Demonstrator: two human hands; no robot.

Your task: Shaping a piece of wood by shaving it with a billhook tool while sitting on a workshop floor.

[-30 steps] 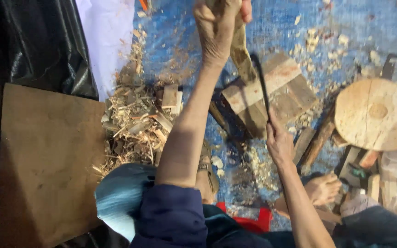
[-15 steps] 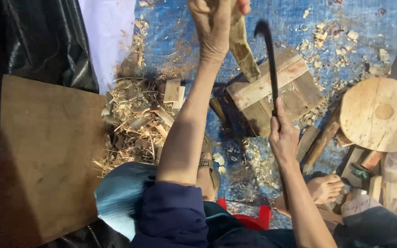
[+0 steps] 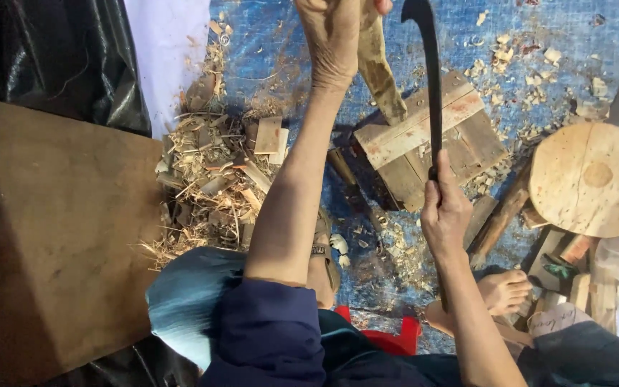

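Dark blade upright, hooked tip up

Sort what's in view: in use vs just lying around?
In use:
left hand gripping the wood piece
right hand gripping the dark curved blade
plank block under the wood piece

Lying about:
round wooden disc
pile of shavings
brown board

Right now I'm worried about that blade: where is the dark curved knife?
In the head view, the dark curved knife is held upright by the right hand, over the wooden block, right of the wood piece in the left hand.
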